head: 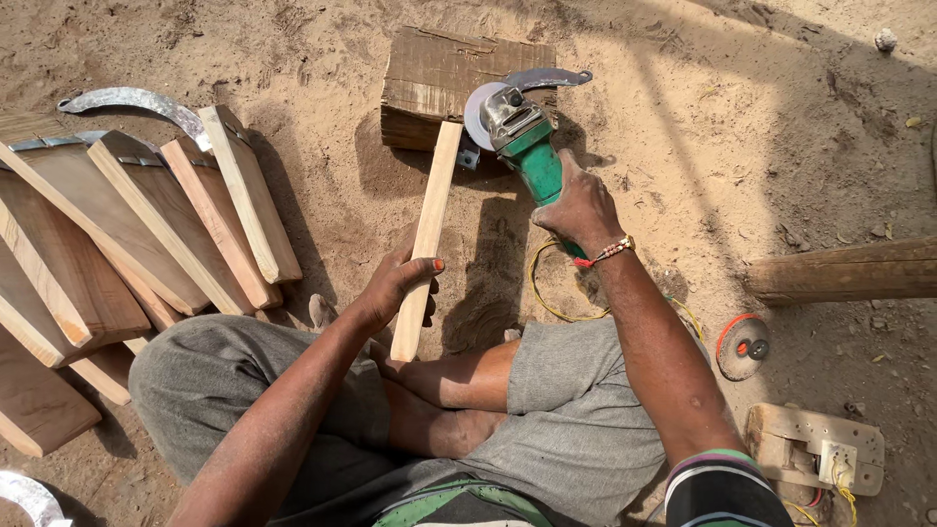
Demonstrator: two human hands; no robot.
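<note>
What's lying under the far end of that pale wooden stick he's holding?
The pale wooden stick, gripped by the left hand, leans its far end against a dark weathered wooden block on sand. The exact contact spot is hidden behind the stick and the green angle grinder.

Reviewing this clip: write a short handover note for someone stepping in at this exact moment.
Left hand: gripping the pale wooden stick, far end propped on the wood block.
Right hand: holding the green angle grinder, disc at the stick's top end beside a curved metal blade.
Done: a row of shaped wooden handles lies on the sand to the left.
Left: this stick looks unfinished; whether the disc spins cannot be told.
</note>
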